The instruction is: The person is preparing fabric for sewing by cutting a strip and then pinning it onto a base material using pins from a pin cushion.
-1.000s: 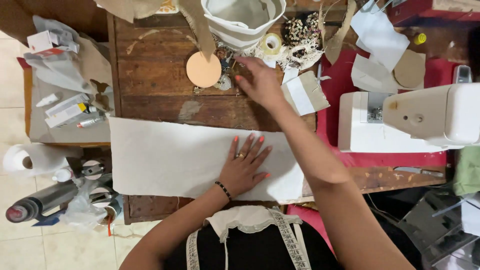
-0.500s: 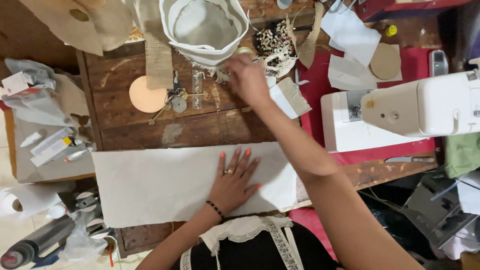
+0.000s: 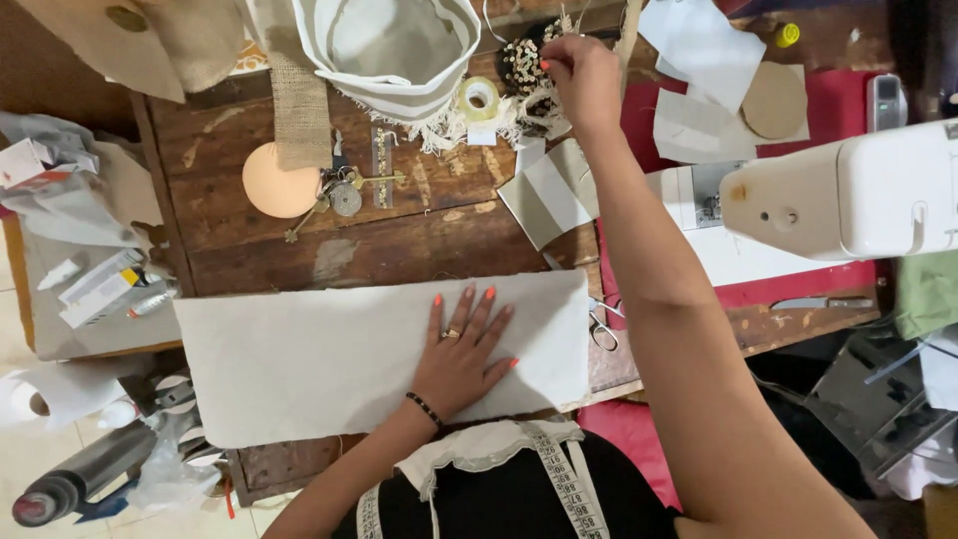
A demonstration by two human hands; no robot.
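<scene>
A long piece of pale grey fabric (image 3: pixel 329 359) lies across the front of the dark wooden table (image 3: pixel 399 240). My left hand (image 3: pixel 461 349) rests flat on it, fingers spread, with a ring and a beaded bracelet. My right hand (image 3: pixel 579 70) reaches to the far side of the table, fingers pinched together over a dark spotted, fringed cloth bundle (image 3: pixel 524 70). I cannot tell whether it holds anything. A roll of tape (image 3: pixel 479 98) lies just left of that hand.
A striped fabric basket (image 3: pixel 399 50) stands at the back, with burlap strip (image 3: pixel 299 110), a round tan disc (image 3: pixel 279 190), keys (image 3: pixel 339 195) and folded paper pieces (image 3: pixel 549 190) around. A white sewing machine (image 3: pixel 838 195) sits right on red cloth. Small scissors (image 3: pixel 602 324) lie by the fabric's right edge.
My right hand has lifted away from the table middle and gone further back to the spotted bundle. The view has shifted, and my left hand stays pressed on the fabric.
</scene>
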